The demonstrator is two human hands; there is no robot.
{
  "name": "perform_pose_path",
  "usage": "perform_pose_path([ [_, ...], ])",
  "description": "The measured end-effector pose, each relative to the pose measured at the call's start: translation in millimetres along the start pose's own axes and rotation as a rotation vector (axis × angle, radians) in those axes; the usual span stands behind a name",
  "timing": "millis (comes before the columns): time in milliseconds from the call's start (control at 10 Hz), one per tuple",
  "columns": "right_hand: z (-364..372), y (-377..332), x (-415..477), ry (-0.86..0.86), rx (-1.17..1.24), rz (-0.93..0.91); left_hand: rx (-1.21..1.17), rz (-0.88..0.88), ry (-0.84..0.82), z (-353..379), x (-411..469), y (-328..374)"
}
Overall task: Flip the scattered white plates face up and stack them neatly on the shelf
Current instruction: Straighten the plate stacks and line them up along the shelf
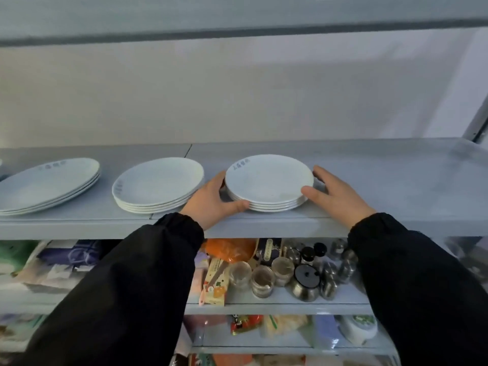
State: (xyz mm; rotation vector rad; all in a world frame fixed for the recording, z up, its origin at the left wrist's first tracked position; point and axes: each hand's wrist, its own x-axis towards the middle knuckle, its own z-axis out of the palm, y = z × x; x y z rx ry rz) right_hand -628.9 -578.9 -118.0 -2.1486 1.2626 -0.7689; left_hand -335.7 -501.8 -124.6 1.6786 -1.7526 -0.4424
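Now the left hand (pixel 211 200) and right hand (pixel 334 195), both spread, are cupping the right stack of plates (pixel 268 180) on the shelf (pixel 383 180); probably glazed, rigid, slippery, breakable, so hold opposite rims.

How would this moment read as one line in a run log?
phase: squaring stack | left hand: on small plate stack | right hand: on stack's other side | shelf: three face-up stacks

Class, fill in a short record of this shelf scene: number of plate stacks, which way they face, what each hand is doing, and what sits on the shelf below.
stacks: three, on the shelf
facing: all up
left hand: touching right stack, left side
right hand: beside its right rim
middle stack: untouched
left stack: untouched
below: jars, packets
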Motion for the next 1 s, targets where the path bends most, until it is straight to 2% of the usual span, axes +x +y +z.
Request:
perform_pose_path([
  [200, 0, 4, 1, 0.011, 0.01, -0.086, -0.07, -0.003, 0.013, 6, 3, -7],
  [600, 2, 7, -2, 0.104, 0.017, -0.029, -0.04, 0.01, 0.019, 11, -1, -6],
  [800, 1, 7, -3, 0.101, -0.013, -0.029, 0.05, 0.032, 0.025, 14, -5, 2],
  [900, 2, 3, -2, 0.09, -0.004, -0.026, 0.135, -0.018, 0.032, 12, -5, 1],
  [1000, -4, -1, -14, 0.202, 0.112, -0.011, 0.161, -0.052, 0.043, 17, -11, 6],
])
